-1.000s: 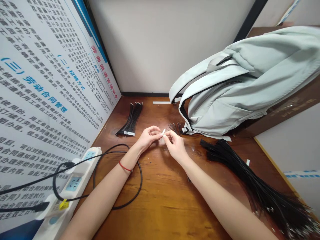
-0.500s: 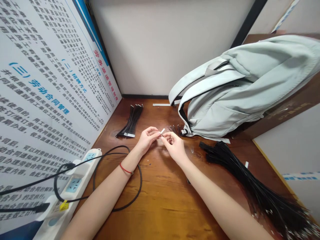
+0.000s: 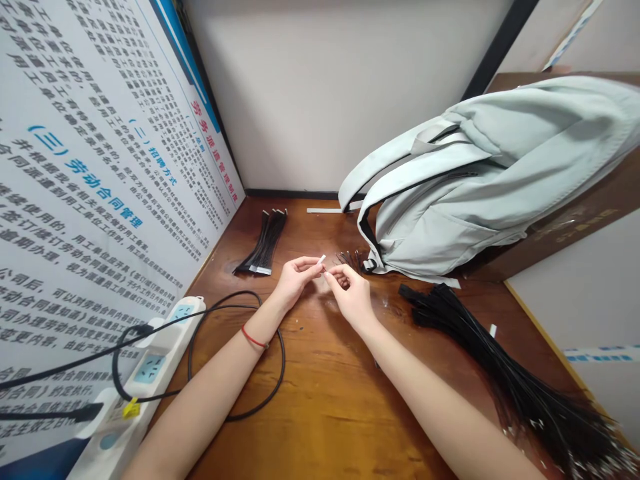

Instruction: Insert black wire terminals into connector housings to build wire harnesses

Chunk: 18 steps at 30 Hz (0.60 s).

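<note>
My left hand [image 3: 299, 281] pinches a small white tab [image 3: 321, 260] between its fingertips, above the wooden desk [image 3: 320, 413]. My right hand [image 3: 351, 297] sits just to its right, fingers curled toward the tab, and whatever they hold is too small to tell. A red string bracelet [image 3: 254, 338] circles my left wrist. Beyond my hands lies a small heap of thin dark wires [image 3: 349, 258]. A bundle of black cables with white ends [image 3: 265, 243] lies to the back left, and a much larger black bundle [image 3: 500, 360] spreads at the right.
A pale grey-green backpack [image 3: 450, 187] leans over the back right of the desk. A white power strip [image 3: 150, 373] and looped black cord [image 3: 283, 360] lie at the left, below a printed wall poster [image 3: 100, 167]. A white strip [image 3: 325, 210] lies at the back edge.
The white tab has shifted slightly left and now sits at my left fingertips. My hands have moved slightly, and the view has tilted a little.
</note>
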Motion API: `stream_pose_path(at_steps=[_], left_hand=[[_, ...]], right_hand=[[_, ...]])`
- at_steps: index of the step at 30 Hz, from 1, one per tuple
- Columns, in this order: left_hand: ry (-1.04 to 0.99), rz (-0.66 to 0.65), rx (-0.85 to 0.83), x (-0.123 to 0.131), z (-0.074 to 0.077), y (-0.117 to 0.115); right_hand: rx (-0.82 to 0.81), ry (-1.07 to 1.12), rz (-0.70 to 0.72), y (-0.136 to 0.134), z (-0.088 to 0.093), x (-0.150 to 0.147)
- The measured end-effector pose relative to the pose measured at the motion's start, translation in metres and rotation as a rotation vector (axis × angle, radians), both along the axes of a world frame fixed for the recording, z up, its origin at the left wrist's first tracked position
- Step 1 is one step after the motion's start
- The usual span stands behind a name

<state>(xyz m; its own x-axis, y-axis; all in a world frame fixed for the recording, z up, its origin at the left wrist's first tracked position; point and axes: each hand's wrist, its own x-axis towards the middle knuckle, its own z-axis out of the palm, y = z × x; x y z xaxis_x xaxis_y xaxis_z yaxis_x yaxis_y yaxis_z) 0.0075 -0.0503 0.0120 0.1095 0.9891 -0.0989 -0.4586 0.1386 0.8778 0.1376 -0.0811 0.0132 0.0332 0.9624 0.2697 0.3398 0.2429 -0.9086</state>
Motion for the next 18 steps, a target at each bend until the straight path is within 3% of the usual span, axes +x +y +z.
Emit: stream_pose_path(at_steps=[3,6,9,11,14,18], left_hand=[[-0.01,0.048,-0.008,0.0,-0.001,0.001],[-0.017,0.067,-0.017,0.0,-0.002,0.002],[-0.02,0.062,-0.005,-0.001,-0.003,0.002],[-0.021,0.058,0.013,-0.002,-0.004,0.003],[-0.031,0.069,0.017,-0.003,-0.007,0.004],[-0.045,0.07,0.021,-0.003,-0.01,0.004]], right_hand=[[0.078,-0.052,-0.037,0.002,0.014,0.007],[0.123,-0.069,-0.114,0.003,0.041,0.027],[0.015,-0.135,-0.083,-0.012,0.068,0.054],[-0.075,-0.263,-0.059,-0.032,0.077,0.069],[-0.18,-0.41,-0.015,-0.069,0.073,0.081],[-0.247,-0.471,-0.003,-0.105,0.05,0.085]])
